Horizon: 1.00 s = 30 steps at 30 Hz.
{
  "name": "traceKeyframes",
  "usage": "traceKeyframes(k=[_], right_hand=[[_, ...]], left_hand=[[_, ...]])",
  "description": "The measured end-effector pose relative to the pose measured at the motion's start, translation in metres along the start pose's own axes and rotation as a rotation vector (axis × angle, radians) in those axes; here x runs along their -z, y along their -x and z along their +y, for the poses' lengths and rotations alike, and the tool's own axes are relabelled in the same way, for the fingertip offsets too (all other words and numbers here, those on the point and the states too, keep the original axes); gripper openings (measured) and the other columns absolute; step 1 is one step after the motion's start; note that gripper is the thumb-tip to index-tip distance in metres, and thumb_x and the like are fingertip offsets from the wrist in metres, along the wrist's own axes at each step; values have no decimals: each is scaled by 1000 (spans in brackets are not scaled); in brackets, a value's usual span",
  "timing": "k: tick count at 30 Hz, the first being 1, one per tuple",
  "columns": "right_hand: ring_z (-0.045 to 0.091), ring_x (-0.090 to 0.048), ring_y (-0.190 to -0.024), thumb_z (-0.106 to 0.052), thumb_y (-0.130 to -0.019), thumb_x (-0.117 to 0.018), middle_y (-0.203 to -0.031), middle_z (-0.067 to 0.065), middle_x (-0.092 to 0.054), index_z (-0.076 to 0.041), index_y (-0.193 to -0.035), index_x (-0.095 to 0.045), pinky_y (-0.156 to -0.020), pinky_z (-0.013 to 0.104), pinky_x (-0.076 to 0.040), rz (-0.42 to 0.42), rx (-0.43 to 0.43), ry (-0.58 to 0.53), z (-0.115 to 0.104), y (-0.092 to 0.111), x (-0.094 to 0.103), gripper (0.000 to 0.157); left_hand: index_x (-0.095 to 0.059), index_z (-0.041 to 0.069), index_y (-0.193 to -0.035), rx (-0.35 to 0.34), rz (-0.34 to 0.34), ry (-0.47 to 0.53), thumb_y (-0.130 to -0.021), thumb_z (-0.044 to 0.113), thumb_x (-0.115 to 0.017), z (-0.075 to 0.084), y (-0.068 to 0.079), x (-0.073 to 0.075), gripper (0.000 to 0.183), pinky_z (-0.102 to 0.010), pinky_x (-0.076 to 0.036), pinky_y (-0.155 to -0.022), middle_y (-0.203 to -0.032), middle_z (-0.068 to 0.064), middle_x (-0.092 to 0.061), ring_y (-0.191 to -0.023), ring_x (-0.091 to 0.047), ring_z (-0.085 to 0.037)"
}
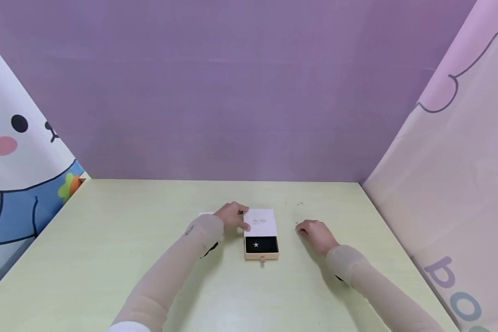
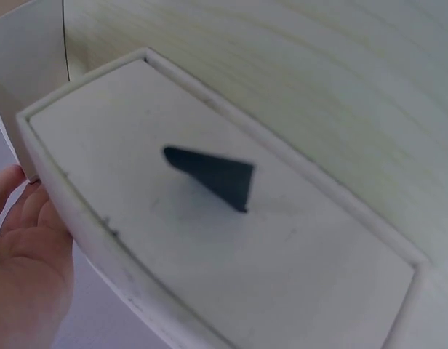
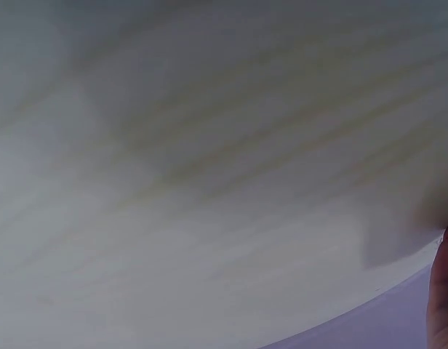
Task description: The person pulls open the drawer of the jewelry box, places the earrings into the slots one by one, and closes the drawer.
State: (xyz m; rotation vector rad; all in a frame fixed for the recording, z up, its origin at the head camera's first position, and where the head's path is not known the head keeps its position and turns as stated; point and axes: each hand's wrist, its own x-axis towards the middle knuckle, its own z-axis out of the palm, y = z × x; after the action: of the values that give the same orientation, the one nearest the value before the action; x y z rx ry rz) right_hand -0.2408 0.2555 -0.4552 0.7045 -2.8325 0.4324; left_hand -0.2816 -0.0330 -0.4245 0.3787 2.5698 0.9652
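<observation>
A small drawer-style jewelry box (image 1: 260,222) has a white sleeve with printed text on top. Its pinkish drawer (image 1: 262,256) is pulled out toward the near side, showing a black lining and a white star-shaped piece (image 1: 255,245). My left hand (image 1: 234,216) grips the sleeve's left side, thumb toward the near corner. To the right of the box, my right hand (image 1: 317,234) is lowered to the table, fingers curled, pinching a small silvery piece of jewelry (image 1: 297,229). Its exact shape is too small to make out.
Partly behind my left forearm lies a white box (image 1: 205,213); in the left wrist view a white tray-like box (image 2: 297,247) bears a dark tab (image 2: 217,174). Tiny shiny bits (image 1: 300,203) lie farther back on the pale table (image 1: 120,230). A purple backdrop (image 1: 232,115) stands behind.
</observation>
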Motion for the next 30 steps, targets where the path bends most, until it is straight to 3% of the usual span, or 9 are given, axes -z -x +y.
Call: traceKeyframes(k=[15,30], right_hand=[[21,-66,-83,2,-79,-65,-84,3,-69,-7,-87,-71,-75,33,-54,14,69,10,3,-1,-3,13],[23,-67,-84,3,-80,-63,-82,4,-69,-7,-84,-69,-76,34,-54,38,71,-5,3,-1,-5,13]], left_hand=[[-44,10,-136,8,10,27,-70,27,-78,-3,-2,-2,76,-41,-29,-110,-139,-8,-45,-130,-39,-27],[-44,10,-135,-1,13,28,-70,27,-78,-3,-2,-3,76,-40,-29,-110,-139,-9,-45,-129,-40,-27]])
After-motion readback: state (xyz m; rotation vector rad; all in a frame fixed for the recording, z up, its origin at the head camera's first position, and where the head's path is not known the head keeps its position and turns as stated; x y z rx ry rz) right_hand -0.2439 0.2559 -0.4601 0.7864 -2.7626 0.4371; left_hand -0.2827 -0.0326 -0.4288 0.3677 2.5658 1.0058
